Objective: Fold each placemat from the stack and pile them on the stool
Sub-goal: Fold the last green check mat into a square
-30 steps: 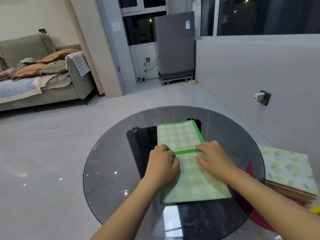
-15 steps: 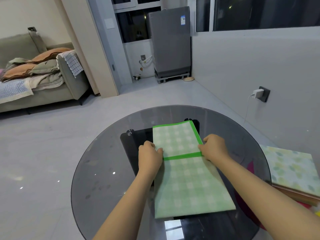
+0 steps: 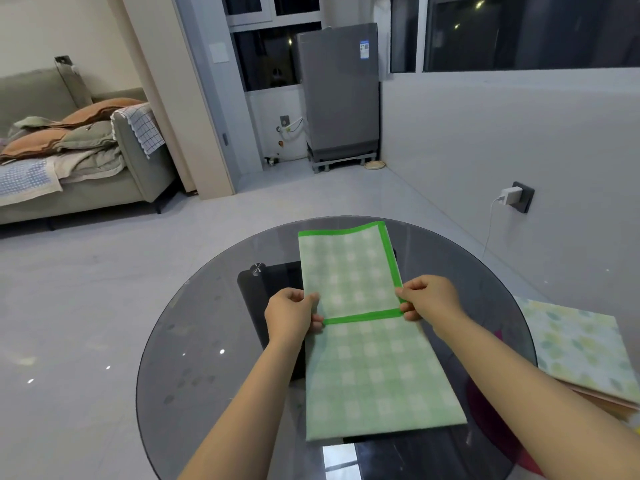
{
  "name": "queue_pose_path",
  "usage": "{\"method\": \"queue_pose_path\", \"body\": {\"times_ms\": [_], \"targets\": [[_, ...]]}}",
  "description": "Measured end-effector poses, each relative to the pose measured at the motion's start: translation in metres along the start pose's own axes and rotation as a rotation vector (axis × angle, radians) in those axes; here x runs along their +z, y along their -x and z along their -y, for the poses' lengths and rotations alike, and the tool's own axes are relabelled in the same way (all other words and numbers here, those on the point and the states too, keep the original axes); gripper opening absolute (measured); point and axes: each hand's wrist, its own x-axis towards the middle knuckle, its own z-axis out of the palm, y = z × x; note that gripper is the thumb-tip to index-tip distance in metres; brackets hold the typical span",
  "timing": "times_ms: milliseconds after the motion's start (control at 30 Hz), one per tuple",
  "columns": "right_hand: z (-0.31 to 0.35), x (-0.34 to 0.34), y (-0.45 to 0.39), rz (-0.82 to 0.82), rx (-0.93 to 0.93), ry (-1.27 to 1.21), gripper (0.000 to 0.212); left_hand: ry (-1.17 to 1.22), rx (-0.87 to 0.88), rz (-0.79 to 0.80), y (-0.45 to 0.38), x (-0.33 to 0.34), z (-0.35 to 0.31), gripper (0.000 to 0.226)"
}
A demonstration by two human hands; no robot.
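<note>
Right now both hands sit at the sides of a green checked placemat (image 3: pixel 367 344) on a round glass table (image 3: pixel 194 368). Left hand (image 3: pixel 289 317) pinches the mat's left edge, fingers curled, thumb on top, right where a green border strip crosses the mat. Right hand (image 3: pixel 427 299) pinches the right edge at the same strip, fingers curled round the corner of the upper layer. Mat is long and narrow, lying front to back across the table's middle. Near part lies flat on the glass, plain check, no border showing. Far part is a layer with green border along its far edge, right edge and near edge; far edge looks slightly raised and wavy, cannot tell if it touches the glass. Dark table base (image 3: pixel 266 299) shows through the glass under the mat's left side.

Stack (image 3: pixel 581 351) of other mats sits to the right, beside the table edge, top one pale with leaf print, orange and pink layers under it. What it rests on is mostly hidden; something magenta (image 3: pixel 485 403) shows through the glass below it, cannot tell if that is the stool.

Sofa (image 3: pixel 86 161) with piled bedding stands far left, grey appliance (image 3: pixel 337 91) at the back wall, charger (image 3: pixel 510 195) plugged into the right wall.
</note>
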Motion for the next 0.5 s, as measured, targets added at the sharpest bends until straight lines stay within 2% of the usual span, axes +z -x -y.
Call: {"method": "queue_pose_path", "body": {"times_ms": [100,233,367,500], "targets": [[0.0,-0.004,0.004,0.036,-0.021,-0.122,0.012,0.072,0.011,0.053,0.004,-0.006,0.0,0.013],[0.001,-0.013,0.007,0.118,-0.046,-0.162,0.007,0.198,-0.025,0.117,0.012,-0.012,-0.004,0.02],[0.0,-0.015,0.011,0.174,-0.037,-0.215,0.026,0.357,-0.079,0.197,0.018,-0.02,-0.007,0.035],[-0.001,-0.019,0.015,0.217,-0.033,-0.297,0.033,0.389,-0.064,0.235,0.026,-0.027,-0.008,0.044]]}}
